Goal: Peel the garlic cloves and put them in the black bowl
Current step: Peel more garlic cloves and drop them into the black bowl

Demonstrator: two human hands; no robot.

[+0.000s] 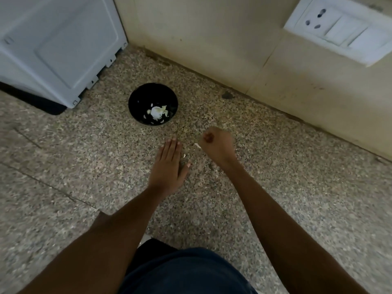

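Observation:
The black bowl (135, 100) stands on the speckled stone counter (84, 158), holding garlic pieces (157, 112) and bits of white skin. My left hand (169, 166) lies flat on the counter with straight fingers, just below and right of the bowl. A small pale garlic piece (184, 155) lies beside its thumb side. My right hand (218, 145) is curled into a fist to the right; whether it holds anything is hidden. A white sliver of peel (197, 145) shows at its left edge.
A white appliance (59, 43) stands at the back left on a dark mat (42, 102). A cream tiled wall (212, 49) runs along the back, with a white socket and switch plate (339, 28) at the upper right.

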